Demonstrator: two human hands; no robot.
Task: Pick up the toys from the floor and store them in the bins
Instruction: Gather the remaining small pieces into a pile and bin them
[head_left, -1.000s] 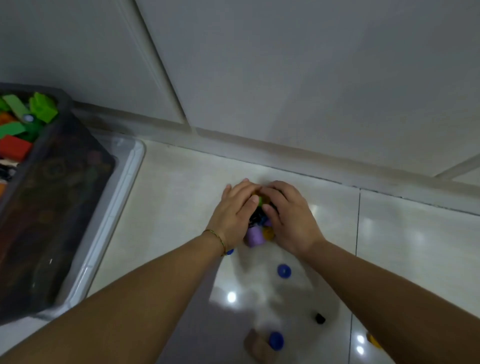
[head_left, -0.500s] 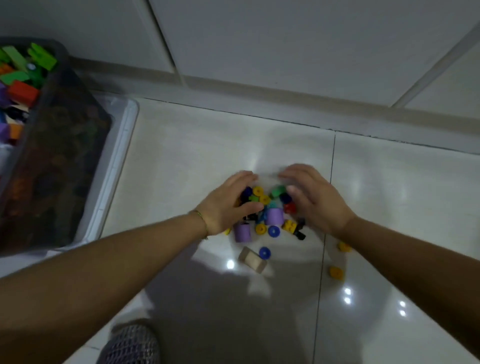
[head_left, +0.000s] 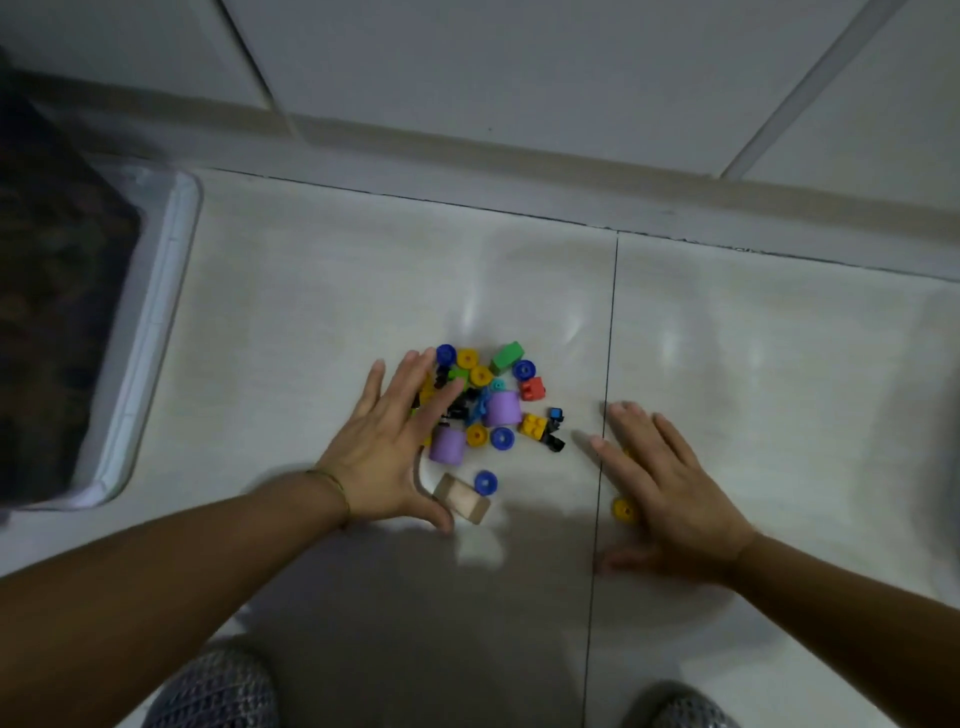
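A pale skirting board runs behind the toys, heaped mid-floor beside a tile seam; the left hand, fingers spread, overlaps the heap; the right hand lies flat, empty, by a yellow piece; a dark bin stands at the floor's left edge, contents blurred; glossy plastic rings, cylinders, one wooden block.
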